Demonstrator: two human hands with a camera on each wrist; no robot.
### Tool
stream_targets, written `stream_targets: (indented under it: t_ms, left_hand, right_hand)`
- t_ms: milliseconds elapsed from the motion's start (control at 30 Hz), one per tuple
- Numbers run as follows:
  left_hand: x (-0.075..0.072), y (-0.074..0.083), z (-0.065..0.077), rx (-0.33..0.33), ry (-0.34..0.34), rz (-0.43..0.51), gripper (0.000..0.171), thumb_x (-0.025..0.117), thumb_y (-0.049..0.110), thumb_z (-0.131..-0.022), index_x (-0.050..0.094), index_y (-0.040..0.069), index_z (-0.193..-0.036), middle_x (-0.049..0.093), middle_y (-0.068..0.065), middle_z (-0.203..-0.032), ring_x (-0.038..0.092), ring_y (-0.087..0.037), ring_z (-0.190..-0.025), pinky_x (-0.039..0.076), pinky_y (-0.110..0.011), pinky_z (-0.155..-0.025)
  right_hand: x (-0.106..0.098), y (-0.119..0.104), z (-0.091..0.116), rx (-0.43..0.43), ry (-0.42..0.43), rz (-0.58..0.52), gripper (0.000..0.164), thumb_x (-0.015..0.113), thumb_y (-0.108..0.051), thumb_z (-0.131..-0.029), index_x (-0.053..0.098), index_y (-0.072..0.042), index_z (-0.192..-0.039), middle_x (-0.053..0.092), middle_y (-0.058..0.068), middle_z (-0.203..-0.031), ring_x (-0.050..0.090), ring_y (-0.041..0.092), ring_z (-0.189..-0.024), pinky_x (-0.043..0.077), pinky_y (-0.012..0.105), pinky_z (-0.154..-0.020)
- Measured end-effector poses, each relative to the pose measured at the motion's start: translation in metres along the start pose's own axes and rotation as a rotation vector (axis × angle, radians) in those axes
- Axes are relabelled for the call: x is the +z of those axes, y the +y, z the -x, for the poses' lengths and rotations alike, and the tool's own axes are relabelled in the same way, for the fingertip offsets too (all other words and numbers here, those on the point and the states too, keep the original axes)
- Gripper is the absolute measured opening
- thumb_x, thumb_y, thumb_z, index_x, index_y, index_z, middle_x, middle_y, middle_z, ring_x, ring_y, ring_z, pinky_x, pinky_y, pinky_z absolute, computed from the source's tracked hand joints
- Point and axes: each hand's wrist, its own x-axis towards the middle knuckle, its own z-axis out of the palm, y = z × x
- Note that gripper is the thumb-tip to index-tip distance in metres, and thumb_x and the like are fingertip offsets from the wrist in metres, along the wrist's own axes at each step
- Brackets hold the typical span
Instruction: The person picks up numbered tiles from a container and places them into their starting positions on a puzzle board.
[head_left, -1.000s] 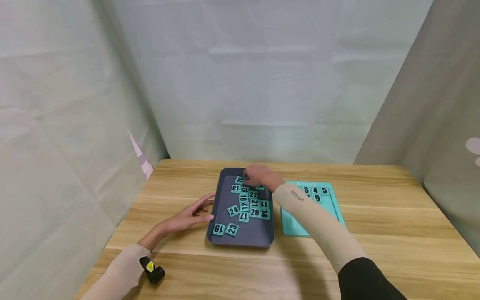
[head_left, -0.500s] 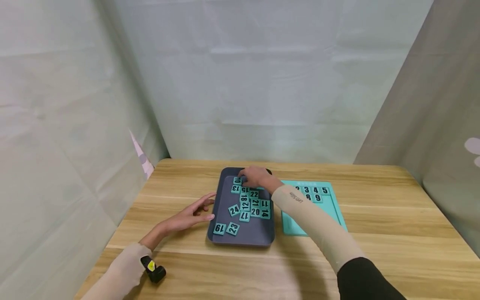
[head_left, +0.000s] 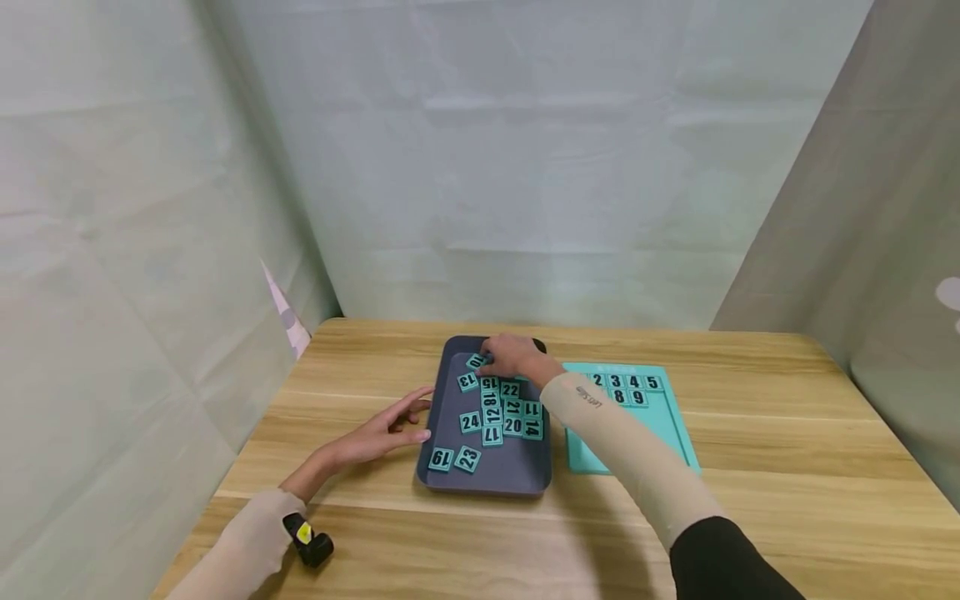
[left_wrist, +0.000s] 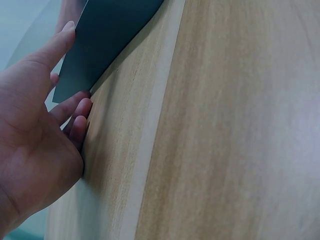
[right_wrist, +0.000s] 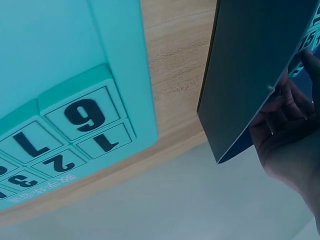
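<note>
A dark grey tray [head_left: 510, 475] holds several teal number tiles, among them 24 [head_left: 470, 422], 19 [head_left: 441, 459] and 23 [head_left: 468, 459]. My right hand [head_left: 512, 355] reaches over the tray's far end. Its bent fingertips touch the 10 tile [head_left: 476, 362], close to the 13 tile [head_left: 468, 381]. The right wrist view shows the curled fingers [right_wrist: 290, 107] behind the tray wall; whether they pinch a tile is hidden. My left hand [head_left: 375, 437] rests at the tray's left side. In the left wrist view its thumb [left_wrist: 55, 46] touches the tray wall [left_wrist: 107, 42], the other fingers loosely bent.
To the tray's right lies a teal board [head_left: 662, 429] with number tiles along its far rows, partly covered by my right forearm. Both stand on a wooden table [head_left: 787, 433]. Pale cloth hangs behind and on both sides.
The right hand has shifted slightly left. The 10 tile has turned and slid a little left, and the 13 tile now lies tilted and apart from the 15. The left hand stays put.
</note>
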Motion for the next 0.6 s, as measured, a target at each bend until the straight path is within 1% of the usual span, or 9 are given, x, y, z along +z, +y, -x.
stream_targets:
  t_ms: [300,433,600]
  left_hand:
    - [-0.001,0.000,-0.001,-0.012,-0.003,0.002,0.070,0.060,0.034,-0.104,0.021,0.037,-0.162,0.033,-0.015,-0.166,0.038,-0.033,-0.136,0.034,-0.047,-0.108]
    - [-0.001,-0.001,0.000,-0.024,-0.003,0.002,0.070,0.060,0.035,-0.104,0.021,0.038,-0.162,0.032,-0.015,-0.166,0.038,-0.034,-0.136,0.034,-0.047,-0.108]
    - [0.000,0.001,-0.005,-0.024,-0.012,0.003,0.071,0.060,0.035,-0.104,0.021,0.037,-0.163,0.032,-0.015,-0.166,0.038,-0.034,-0.137,0.034,-0.047,-0.108]
  right_hand:
    - [0.001,-0.001,0.000,0.025,0.029,0.006,0.053,0.067,-0.050,-0.096,0.066,-0.014,-0.135,0.070,0.006,-0.131,0.068,0.022,-0.113,0.056,0.040,-0.092]
    - [-0.001,-0.002,0.002,0.016,0.044,-0.008,0.049,0.068,-0.046,-0.097,0.067,-0.013,-0.133,0.070,0.006,-0.130,0.068,0.022,-0.114,0.056,0.040,-0.093]
    - [-0.008,0.001,0.011,-0.003,0.068,-0.024,0.045,0.067,-0.043,-0.098,0.067,-0.014,-0.133,0.070,0.005,-0.131,0.067,0.022,-0.115,0.055,0.040,-0.094]
